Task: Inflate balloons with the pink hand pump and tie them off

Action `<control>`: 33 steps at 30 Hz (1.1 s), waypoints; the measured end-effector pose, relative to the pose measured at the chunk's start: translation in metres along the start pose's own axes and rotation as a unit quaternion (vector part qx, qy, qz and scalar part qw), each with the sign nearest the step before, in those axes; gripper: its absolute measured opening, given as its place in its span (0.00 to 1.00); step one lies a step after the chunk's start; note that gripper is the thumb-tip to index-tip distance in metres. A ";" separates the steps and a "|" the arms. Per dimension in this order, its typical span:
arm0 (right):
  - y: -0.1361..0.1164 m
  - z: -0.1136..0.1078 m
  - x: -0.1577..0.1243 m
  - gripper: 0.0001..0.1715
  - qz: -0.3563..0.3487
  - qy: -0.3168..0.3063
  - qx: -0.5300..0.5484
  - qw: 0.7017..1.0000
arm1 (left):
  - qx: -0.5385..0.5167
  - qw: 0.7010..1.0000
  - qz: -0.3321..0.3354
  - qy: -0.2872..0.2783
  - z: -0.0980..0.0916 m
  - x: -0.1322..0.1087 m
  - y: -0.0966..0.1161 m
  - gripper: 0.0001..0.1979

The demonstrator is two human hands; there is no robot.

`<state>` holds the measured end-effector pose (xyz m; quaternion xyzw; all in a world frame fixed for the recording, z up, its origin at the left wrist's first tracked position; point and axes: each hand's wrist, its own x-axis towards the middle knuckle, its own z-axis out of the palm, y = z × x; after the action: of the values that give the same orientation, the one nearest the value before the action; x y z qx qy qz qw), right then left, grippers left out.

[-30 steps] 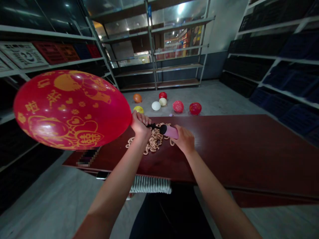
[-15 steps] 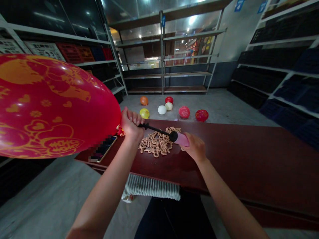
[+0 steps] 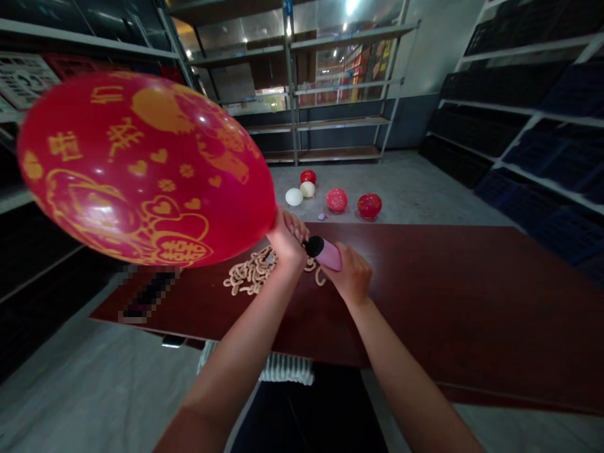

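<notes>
A big red balloon (image 3: pixel 141 167) printed with gold figures and hearts fills the upper left. My left hand (image 3: pixel 287 238) is closed around its neck, where the black tip of a pink hand pump (image 3: pixel 325 253) meets it. My right hand (image 3: pixel 352 277) is wrapped round the pump's pink barrel, which is pushed in close to my left hand. Both hands hover above a dark red table (image 3: pixel 448 296). Beneath them lies a pile of limp, pale orange uninflated balloons (image 3: pixel 250 274).
A phone (image 3: pixel 148 296), partly blurred, lies near the table's left edge. Several inflated balloons (image 3: pixel 337 200) in red, white and cream sit on the grey floor beyond the table. Metal shelving (image 3: pixel 330 82) lines the back and both sides. A ribbed white cloth (image 3: pixel 283 368) hangs under the table's near edge.
The pump has been pushed in, so its black rod no longer shows and my right hand is closer to my left. The balloon has swung up and to the right.
</notes>
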<state>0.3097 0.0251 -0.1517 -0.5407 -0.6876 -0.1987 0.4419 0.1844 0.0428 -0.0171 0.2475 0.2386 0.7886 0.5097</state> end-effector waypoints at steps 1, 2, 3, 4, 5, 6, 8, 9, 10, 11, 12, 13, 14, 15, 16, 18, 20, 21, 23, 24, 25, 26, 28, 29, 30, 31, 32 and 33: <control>0.000 0.001 0.000 0.22 0.009 0.005 -0.004 1.000 | 0.001 1.000 -0.005 -0.005 0.002 -0.001 -0.007 0.32; 0.001 0.001 0.000 0.22 0.019 0.008 -0.007 1.000 | 0.004 1.000 -0.011 -0.007 0.003 -0.001 -0.012 0.32; 0.001 0.001 0.000 0.23 0.028 0.011 -0.010 0.999 | 0.008 1.000 -0.017 -0.009 0.004 -0.002 -0.014 0.32; 0.001 0.001 0.000 0.22 0.034 0.011 -0.009 0.999 | 0.012 1.000 -0.022 -0.010 0.004 -0.002 -0.014 0.32; 0.001 0.001 0.000 0.22 0.035 0.009 -0.006 0.999 | 0.015 1.000 -0.026 -0.010 0.004 -0.002 -0.013 0.31; 0.001 0.001 0.000 0.21 0.035 0.007 -0.001 0.999 | 0.017 0.999 -0.028 -0.011 0.004 -0.002 -0.010 0.31; 0.001 0.001 0.000 0.19 0.024 0.001 0.015 1.000 | 0.015 0.999 -0.027 -0.011 0.003 -0.003 -0.004 0.30; 0.001 0.000 0.000 0.19 0.016 -0.004 0.020 1.000 | 0.011 1.000 -0.026 -0.010 0.002 -0.003 0.000 0.30; 0.000 0.000 -0.001 0.18 0.009 -0.009 0.022 1.000 | 0.007 1.000 -0.026 -0.007 0.000 -0.004 0.003 0.30; 0.000 0.000 -0.001 0.18 0.000 -0.014 0.020 1.000 | 0.002 1.000 -0.025 -0.003 -0.003 -0.004 0.006 0.30; 0.000 -0.001 -0.001 0.18 -0.009 -0.020 0.017 1.000 | -0.002 1.000 -0.023 0.002 -0.005 -0.004 0.010 0.30; 0.000 -0.001 -0.001 0.18 -0.019 -0.026 0.012 0.999 | -0.007 1.000 -0.019 0.008 -0.008 -0.003 0.014 0.29; -0.001 -0.001 0.000 0.18 -0.030 -0.031 0.008 0.999 | -0.011 1.000 -0.014 0.013 -0.012 -0.003 0.018 0.29; -0.001 -0.002 0.000 0.18 -0.040 -0.035 0.005 0.999 | -0.014 1.000 -0.008 0.018 -0.015 -0.001 0.023 0.30; -0.002 -0.002 0.000 0.18 -0.050 -0.036 0.001 0.998 | -0.017 1.000 -0.003 0.022 -0.019 0.000 0.029 0.30; -0.002 -0.002 0.001 0.18 -0.067 -0.034 -0.013 0.997 | -0.025 0.999 0.002 0.030 -0.027 0.005 0.043 0.29; -0.002 -0.002 0.001 0.18 -0.085 -0.033 -0.033 0.995 | -0.033 0.999 0.003 0.039 -0.036 0.009 0.058 0.29; -0.001 -0.002 0.001 0.18 -0.094 -0.034 -0.041 0.994 | -0.037 0.998 0.007 0.045 -0.040 0.011 0.066 0.29; -0.001 -0.002 0.001 0.18 -0.116 -0.036 -0.049 0.991 | -0.046 0.997 0.023 0.060 -0.048 0.015 0.083 0.28; -0.001 -0.003 0.001 0.18 -0.127 -0.034 -0.051 0.990 | -0.050 0.996 0.033 0.069 -0.053 0.017 0.091 0.27; -0.002 -0.003 0.001 0.18 -0.137 -0.030 -0.053 0.989 | -0.055 0.995 0.044 0.077 -0.056 0.018 0.099 0.27; -0.002 -0.004 0.001 0.18 -0.147 -0.026 -0.055 0.987 | -0.059 0.994 0.050 0.082 -0.060 0.019 0.106 0.27; -0.005 -0.005 0.000 0.17 -0.165 -0.020 -0.060 0.984 | -0.063 0.993 0.050 0.085 -0.066 0.021 0.119 0.27; -0.006 -0.005 0.000 0.16 -0.173 -0.020 -0.061 0.983 | -0.064 0.994 0.046 0.082 -0.068 0.022 0.124 0.27; -0.007 -0.005 -0.001 0.15 -0.178 -0.020 -0.061 0.982 | -0.064 0.994 0.044 0.077 -0.069 0.022 0.127 0.27; -0.007 -0.005 -0.001 0.14 -0.180 -0.020 -0.061 0.981 | -0.064 0.994 0.044 0.073 -0.069 0.022 0.129 0.27; -0.007 -0.005 -0.002 0.14 -0.180 -0.022 -0.059 0.982 | -0.063 0.995 0.046 0.068 -0.069 0.022 0.129 0.27; -0.007 -0.005 -0.002 0.14 -0.177 -0.024 -0.055 0.982 | -0.062 0.995 0.049 0.064 -0.068 0.022 0.127 0.27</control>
<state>0.3058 0.0176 -0.1496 -0.4384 -0.7712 -0.2984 0.3521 0.0461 0.0082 0.0141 0.1761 0.2088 0.8402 0.4685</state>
